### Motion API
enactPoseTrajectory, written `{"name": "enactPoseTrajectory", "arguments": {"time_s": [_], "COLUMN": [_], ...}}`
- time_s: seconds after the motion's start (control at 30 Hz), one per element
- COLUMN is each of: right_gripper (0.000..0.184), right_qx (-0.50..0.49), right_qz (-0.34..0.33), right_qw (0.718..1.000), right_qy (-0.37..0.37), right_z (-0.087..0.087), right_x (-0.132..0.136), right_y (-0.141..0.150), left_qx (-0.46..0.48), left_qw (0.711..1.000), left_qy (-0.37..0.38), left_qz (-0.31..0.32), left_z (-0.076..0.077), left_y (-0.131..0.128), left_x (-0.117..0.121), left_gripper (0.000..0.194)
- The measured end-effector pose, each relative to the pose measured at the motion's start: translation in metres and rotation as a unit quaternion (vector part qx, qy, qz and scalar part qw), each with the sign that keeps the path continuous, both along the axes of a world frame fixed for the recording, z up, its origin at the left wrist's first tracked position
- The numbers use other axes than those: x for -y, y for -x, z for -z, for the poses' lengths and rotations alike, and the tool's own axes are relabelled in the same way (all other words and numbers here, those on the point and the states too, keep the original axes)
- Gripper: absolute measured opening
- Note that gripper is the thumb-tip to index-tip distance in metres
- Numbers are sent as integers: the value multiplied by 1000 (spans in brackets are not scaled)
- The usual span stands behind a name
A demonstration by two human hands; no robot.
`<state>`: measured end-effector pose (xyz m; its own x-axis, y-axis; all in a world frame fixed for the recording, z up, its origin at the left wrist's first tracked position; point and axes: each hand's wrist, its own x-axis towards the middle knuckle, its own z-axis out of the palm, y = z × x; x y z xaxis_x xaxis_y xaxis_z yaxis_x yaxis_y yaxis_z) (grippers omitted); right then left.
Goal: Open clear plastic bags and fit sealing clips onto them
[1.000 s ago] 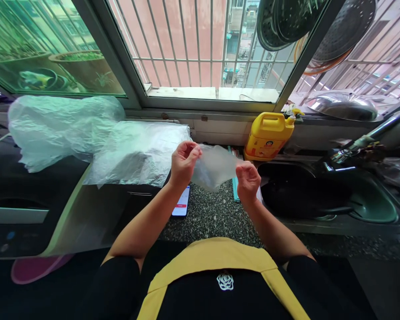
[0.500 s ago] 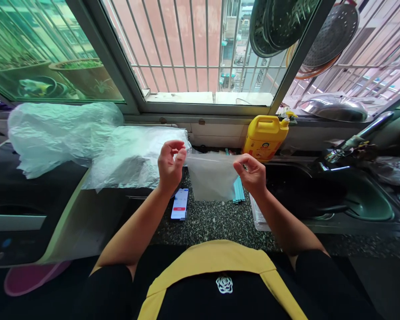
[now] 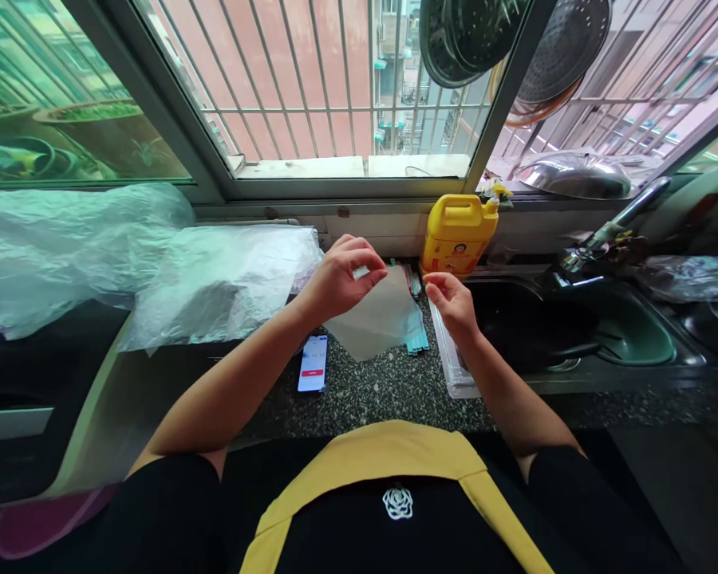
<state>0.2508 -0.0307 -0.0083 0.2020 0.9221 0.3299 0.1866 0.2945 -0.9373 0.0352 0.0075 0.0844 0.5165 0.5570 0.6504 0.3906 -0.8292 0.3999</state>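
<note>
My left hand (image 3: 350, 275) pinches the upper edge of a translucent, frosted plastic bag (image 3: 376, 323), thumb against curled fingers. The bag hangs tilted over the counter, and its top edge is partly hidden behind this hand. Just right of the bag, my right hand (image 3: 451, 307) has its thumb and forefinger brought together. Whether a corner of the bag is between them I cannot tell. Blue strips (image 3: 417, 339) lie beneath the bag's right side. To the left, a lit phone (image 3: 313, 363) rests on the speckled counter (image 3: 383, 391).
Crumpled clear plastic bags (image 3: 215, 279) cover the left side. A yellow jug (image 3: 459, 231) stands at the back by the window. A clear plastic tray (image 3: 458, 371) lies beside the dark sink (image 3: 634, 327) with its tap (image 3: 610, 227). Colanders (image 3: 472, 40) hang above.
My left hand has moved right along the bag's top, close to my right hand. The bag, level before between both hands, is now tilted. The view has shifted slightly right.
</note>
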Motion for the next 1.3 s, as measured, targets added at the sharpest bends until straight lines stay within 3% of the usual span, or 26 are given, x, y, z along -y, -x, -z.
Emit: {"name": "enactPoseTrajectory", "arguments": {"time_s": [0.1, 0.17, 0.23, 0.37, 0.67, 0.8, 0.9, 0.97, 1.0, 1.1, 1.2, 1.3], "right_gripper": [54, 59, 58, 43, 34, 36, 39, 43, 44, 48, 50, 36], "right_qx": [-106, -199, -279, -388, -346, -298, -288, -265, -211, -60, 6, 39], "right_qz": [83, 59, -14, -64, -73, -41, 0, 19, 6, -107, -200, -241], "right_qw": [978, 929, 889, 865, 901, 924, 932, 947, 969, 992, 980, 970], "right_qy": [158, 307, 363, 311, 254, 238, 219, 182, 131, 34, -4, -10], "right_z": [44, 66, 79, 81, 84, 87, 79, 63, 52, 13, -19, -35], "right_x": [7, 13, 18, 16, 12, 10, 1, -7, -11, -21, -23, -22], "right_y": [-11, -8, 0, 16, 14, 12, 5, 0, 0, 5, 20, 34], "left_qx": [6, 7, 10, 31, 89, 91, 82, 74, 69, 61, 62, 60], "left_qw": [1000, 1000, 1000, 999, 993, 992, 993, 994, 994, 994, 994, 994], "left_qy": [6, 11, 15, 32, 82, 82, 85, 86, 86, 89, 93, 95], "left_qz": [-14, -19, -18, -7, -6, -5, 1, 10, 15, 20, 19, 17], "left_z": [-2, -3, -2, 0, 3, 4, 2, 1, 0, -2, -3, -4], "left_y": [5, 6, 6, 8, 17, 19, 21, 21, 20, 18, 17, 19], "left_x": [1, 1, 0, -3, -8, -10, -10, -9, -9, -7, -6, -5], "left_gripper": [14, 13, 13, 11, 11, 11, 10, 10, 10, 11, 11, 12]}}
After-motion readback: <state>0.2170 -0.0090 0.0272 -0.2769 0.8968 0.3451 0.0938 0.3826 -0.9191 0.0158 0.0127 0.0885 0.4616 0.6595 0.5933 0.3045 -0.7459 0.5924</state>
